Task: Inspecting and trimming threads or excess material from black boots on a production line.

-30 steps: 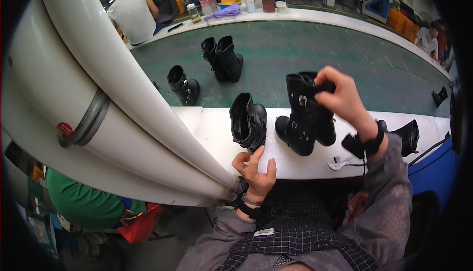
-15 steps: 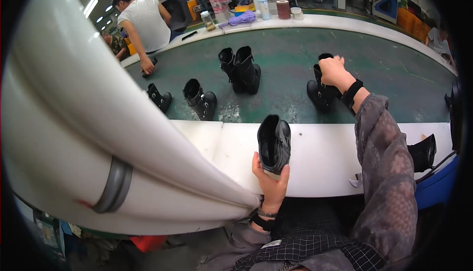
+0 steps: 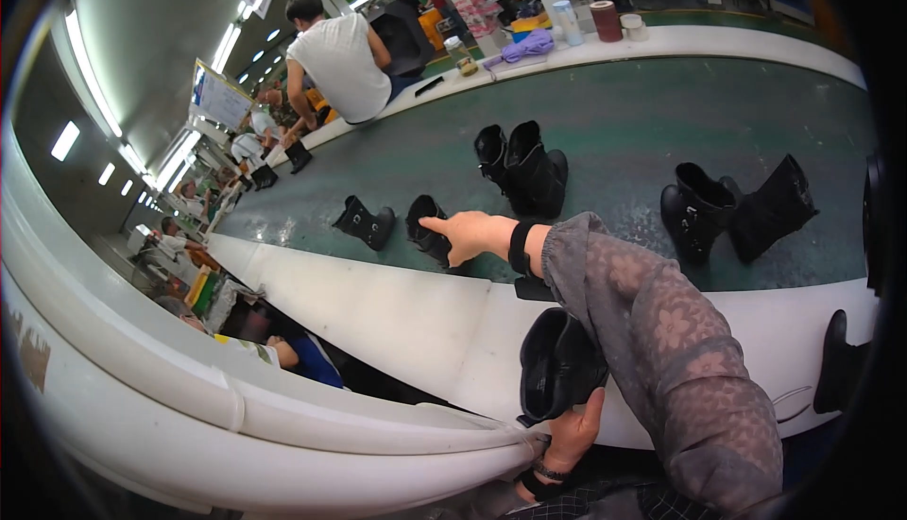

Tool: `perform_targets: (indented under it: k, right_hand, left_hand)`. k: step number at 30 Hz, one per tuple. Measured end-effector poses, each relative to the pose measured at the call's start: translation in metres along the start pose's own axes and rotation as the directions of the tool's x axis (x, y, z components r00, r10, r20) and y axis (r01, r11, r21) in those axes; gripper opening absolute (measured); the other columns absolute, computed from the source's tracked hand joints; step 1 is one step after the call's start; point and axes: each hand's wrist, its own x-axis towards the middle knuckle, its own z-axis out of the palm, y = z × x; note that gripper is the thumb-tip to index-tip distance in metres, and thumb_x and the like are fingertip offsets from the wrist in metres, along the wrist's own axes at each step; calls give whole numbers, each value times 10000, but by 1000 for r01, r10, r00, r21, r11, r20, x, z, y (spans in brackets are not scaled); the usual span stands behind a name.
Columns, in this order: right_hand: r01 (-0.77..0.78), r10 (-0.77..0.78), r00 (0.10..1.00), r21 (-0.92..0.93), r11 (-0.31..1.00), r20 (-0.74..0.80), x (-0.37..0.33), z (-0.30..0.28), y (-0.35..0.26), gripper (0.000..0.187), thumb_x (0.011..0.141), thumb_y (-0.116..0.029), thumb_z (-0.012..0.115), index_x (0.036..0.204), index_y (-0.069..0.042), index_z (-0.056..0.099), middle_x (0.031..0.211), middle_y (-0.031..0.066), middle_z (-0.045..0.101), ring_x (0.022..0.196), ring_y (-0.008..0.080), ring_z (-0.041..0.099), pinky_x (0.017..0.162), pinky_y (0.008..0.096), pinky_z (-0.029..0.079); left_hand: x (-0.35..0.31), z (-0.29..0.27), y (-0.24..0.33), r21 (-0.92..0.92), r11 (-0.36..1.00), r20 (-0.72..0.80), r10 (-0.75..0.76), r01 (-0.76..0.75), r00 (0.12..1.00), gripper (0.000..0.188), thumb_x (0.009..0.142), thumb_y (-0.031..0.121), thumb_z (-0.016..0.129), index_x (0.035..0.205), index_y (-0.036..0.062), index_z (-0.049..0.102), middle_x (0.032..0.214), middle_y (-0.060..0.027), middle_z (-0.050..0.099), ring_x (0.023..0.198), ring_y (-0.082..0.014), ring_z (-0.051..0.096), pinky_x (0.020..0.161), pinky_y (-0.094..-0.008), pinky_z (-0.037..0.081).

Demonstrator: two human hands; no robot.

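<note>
My left hand (image 3: 573,433) holds a black boot (image 3: 551,369) over the white ledge, its opening facing up toward me. My right arm reaches across to the left, above that boot. The fingers of my right hand (image 3: 475,237) are at the upper shaft of a small black boot (image 3: 427,210) on the green work surface, gripping its edge; part of this boot is hidden behind the hand. Left of it stands another small buckled boot (image 3: 365,224).
Beyond my right hand stands a pair of black boots (image 3: 524,170). Farther right are a buckled boot (image 3: 697,213) and a tilted boot (image 3: 773,206). A white curved machine housing (image 3: 236,407) fills the lower left. A person (image 3: 340,62) sits at the far edge.
My right hand has left the boots at the right and swung left to the small boot. The view has turned left. My left hand still holds its boot.
</note>
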Motion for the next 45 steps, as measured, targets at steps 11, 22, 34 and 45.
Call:
perform_targets:
  k: [11,22,34,45]
  right_hand:
    - [129,86,739,267,955,-668,-53,-45,22,312,684,-258,732,749,17,599,718,214,630,713,376,632,654,411,502]
    - [-59,26,603,-13,998,-797,-334,-88,-102,413,659,-263,805,661,-27,466,552,82,416,514,128,369,467,279,338]
    - [-100,406,163,394,914,-899,-424,108,-130,1015,682,-92,799,1451,-1,143,1047,175,657,957,212,659,850,308,510]
    - [84,642,168,660,746,-748,-413,133,-77,405,807,-165,706,1157,10,600,1092,85,645,980,216,644,841,346,525]
  left_hand:
    - [7,3,16,-59,996,-16,73,-74,997,297,886,117,670,1146,-23,641,1121,-126,675,1036,-259,631,938,-329,450]
    - [11,7,-8,-33,985,-53,169,-171,984,328,923,161,616,1125,-94,568,1075,-181,650,981,-281,621,921,-360,450]
    - [20,4,-8,-167,966,28,204,-196,979,538,843,79,692,1295,-39,426,1231,-133,545,1075,-214,583,918,-337,476]
    - [-5,1,31,-379,917,153,-68,122,986,323,766,49,728,1075,-5,651,1043,-73,676,962,-192,645,842,-327,515]
